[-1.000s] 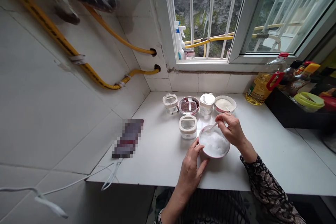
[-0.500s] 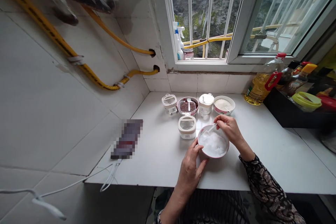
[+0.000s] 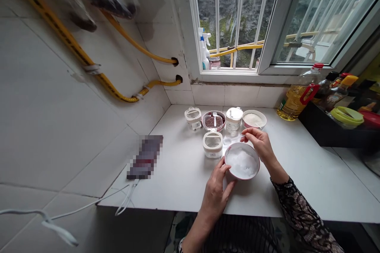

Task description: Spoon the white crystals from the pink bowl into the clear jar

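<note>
My left hand (image 3: 216,185) grips the near left side of a bowl (image 3: 259,162), steadying it on the counter. White granules (image 3: 242,163) lie heaped inside. Between the fingertips of my right hand (image 3: 259,141) is a small white spoon (image 3: 232,140), held over the bowl's far rim; it is too pale and blurred to tell what it carries. Left of the spoon stands a clear jar with a cream-rimmed lid (image 3: 213,151). Behind it a lidded tub with a white spoon on top (image 3: 214,120) covers part of a bowl of dark red contents (image 3: 223,115).
At the back stand two more clear jars, one left (image 3: 193,118) and one right (image 3: 234,118), beside a bowl of pale grains (image 3: 254,118). An oil bottle (image 3: 292,99) and a black box of condiments (image 3: 322,128) occupy the right. A blurred-out dark object (image 3: 145,157) with a white cable lies left.
My right hand has lifted the spoon out of the granules and moved it beyond the bowl's far rim. My left hand keeps its hold on the bowl. The view has shifted slightly.
</note>
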`<state>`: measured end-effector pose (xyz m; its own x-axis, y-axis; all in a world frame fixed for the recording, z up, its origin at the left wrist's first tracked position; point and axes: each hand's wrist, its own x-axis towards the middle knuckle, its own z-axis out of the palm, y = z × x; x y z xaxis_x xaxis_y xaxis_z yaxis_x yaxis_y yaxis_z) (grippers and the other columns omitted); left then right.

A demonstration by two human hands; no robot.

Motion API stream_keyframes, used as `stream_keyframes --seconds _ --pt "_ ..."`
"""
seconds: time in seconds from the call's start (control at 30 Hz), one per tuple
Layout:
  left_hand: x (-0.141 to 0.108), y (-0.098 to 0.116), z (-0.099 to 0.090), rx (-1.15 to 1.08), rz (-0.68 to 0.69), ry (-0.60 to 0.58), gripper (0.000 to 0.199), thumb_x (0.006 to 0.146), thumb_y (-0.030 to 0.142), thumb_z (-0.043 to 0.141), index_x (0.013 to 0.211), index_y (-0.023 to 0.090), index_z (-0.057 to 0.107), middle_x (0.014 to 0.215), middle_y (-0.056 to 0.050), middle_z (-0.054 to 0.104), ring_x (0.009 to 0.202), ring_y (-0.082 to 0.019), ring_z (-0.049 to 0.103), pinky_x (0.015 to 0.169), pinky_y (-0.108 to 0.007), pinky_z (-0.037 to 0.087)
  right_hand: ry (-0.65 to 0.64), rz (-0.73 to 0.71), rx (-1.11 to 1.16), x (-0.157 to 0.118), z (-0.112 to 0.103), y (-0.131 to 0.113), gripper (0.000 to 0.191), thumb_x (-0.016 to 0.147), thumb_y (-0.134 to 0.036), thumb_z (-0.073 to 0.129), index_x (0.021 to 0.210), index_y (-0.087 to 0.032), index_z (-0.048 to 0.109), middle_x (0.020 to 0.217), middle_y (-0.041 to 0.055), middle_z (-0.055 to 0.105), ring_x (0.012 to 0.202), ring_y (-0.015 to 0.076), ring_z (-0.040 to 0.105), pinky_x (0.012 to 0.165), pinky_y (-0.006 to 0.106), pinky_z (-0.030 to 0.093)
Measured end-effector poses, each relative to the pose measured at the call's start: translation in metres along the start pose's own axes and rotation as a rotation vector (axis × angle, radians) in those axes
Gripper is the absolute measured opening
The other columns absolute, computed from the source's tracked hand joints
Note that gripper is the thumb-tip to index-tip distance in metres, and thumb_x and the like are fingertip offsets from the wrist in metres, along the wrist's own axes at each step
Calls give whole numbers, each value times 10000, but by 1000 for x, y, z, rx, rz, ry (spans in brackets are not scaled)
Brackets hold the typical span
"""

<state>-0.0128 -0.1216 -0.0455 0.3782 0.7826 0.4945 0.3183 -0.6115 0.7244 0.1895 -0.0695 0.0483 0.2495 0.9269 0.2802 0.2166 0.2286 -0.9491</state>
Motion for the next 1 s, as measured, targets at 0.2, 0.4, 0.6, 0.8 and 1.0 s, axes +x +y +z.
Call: stream_keyframes --seconds 0.2,0.4,0.6,0.8,1.0 --pt "-1 -2 1 -8 -2 6 423 903 111 591 1287 261 497 1497 -139 525 1388 -285 541 1020 -440 589 -91 -442 -295 -13 30 -5 169 957 -229 524 962 -210 691 868 73 756 821 217 696 785 372 553" --pt "0 -1 1 -10 5 16 418 904 112 593 1283 261 498 1498 -144 522 1387 -288 541 1030 -452 582 -109 -677 -478 -14 23 -14 217 962 -146 490 952 -217 694 788 52 745 779 219 641 786 380 507" --pt "0 1 0 -7 8 0 422 920 124 592 1302 261 477 1492 -154 519 1397 -289 530 1035 -445 579 7 -482 -479 -10 -9 -14 170 896 -159 518 823 -216 660 711 25 669 725 208 617 730 338 497" --pt "0 1 0 4 21 9 394 932 147 584 1296 256 480 1473 -166 528 1378 -293 548 1027 -455 581 -83 -479 -623 -8 -6 2 185 848 -132 501 780 -203 658 715 44 682 733 213 610 735 335 475" --pt "0 0 0 10 22 19 387 932 153 590 1291 254 484 1479 -168 528 1372 -291 555 1020 -447 586 -122 -294 -569 -8 1 7 196 809 -145 484 732 -215 650 693 31 678 697 197 614 712 317 462"
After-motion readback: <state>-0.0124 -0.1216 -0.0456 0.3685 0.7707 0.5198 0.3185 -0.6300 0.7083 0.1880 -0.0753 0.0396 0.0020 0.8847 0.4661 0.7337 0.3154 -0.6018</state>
